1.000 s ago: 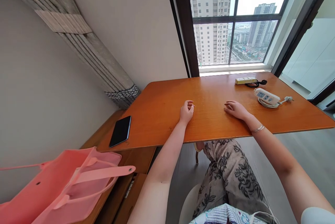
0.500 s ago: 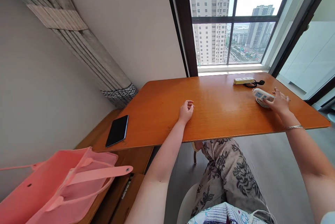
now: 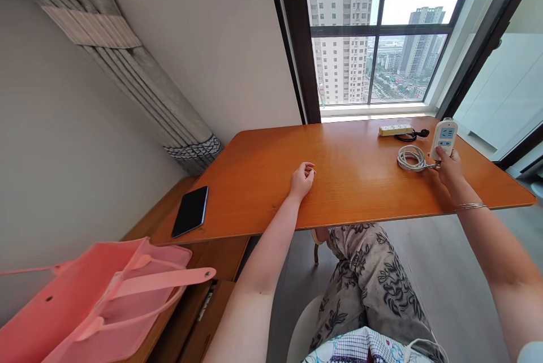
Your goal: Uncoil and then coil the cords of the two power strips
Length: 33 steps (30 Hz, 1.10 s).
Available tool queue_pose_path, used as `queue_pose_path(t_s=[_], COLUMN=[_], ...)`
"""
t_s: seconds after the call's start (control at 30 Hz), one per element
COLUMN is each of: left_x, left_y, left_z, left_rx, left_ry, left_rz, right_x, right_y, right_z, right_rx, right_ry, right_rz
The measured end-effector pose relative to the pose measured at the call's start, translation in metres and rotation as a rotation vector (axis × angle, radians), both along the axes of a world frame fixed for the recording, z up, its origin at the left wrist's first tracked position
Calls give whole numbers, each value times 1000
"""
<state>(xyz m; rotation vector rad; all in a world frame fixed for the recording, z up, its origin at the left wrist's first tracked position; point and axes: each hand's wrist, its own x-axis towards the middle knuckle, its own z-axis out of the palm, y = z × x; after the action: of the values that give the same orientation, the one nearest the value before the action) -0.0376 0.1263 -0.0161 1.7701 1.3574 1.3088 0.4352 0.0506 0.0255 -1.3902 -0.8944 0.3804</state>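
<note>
My right hand (image 3: 449,168) grips the lower end of a white power strip (image 3: 443,137) and holds it upright above the orange wooden table (image 3: 339,182), near its right side. The strip's white cord lies coiled (image 3: 410,158) on the table just left of that hand. My left hand (image 3: 302,180) rests on the table's middle with its fingers curled in and nothing visible inside them.
A yellow power strip (image 3: 395,130) with a black cord lies at the table's far edge by the window. A black phone (image 3: 190,211) lies on the table's left end. A pink tote bag (image 3: 97,301) sits at lower left on a low wooden cabinet (image 3: 199,306).
My right hand moved from the table's middle to the white power strip, took hold of it and lifted it upright off its coiled cord. My left hand stayed put.
</note>
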Motion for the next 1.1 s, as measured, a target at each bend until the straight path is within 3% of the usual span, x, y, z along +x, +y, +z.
queue_pose_path(t_s=[0.13, 0.37, 0.57, 0.77, 0.97, 1.1], left_x=[0, 2, 15, 15, 8, 9], left_y=[-1, -13, -35, -32, -19, -16], left_z=[1, 5, 19, 21, 12, 7], left_rx=[4, 74, 233, 287, 140, 45], left_ry=[8, 100, 284, 298, 97, -97], left_rz=[0, -72, -203, -116, 3, -58], right_x=[-50, -155, -211, -217, -187, -167], right_y=[-1, -6, -3, -6, -3, -6], right_z=[10, 22, 29, 37, 31, 22], right_rx=[17, 74, 85, 62, 49, 28], right_ry=[331, 624, 787, 826, 800, 876], right_rz=[224, 608, 837, 907, 740, 619])
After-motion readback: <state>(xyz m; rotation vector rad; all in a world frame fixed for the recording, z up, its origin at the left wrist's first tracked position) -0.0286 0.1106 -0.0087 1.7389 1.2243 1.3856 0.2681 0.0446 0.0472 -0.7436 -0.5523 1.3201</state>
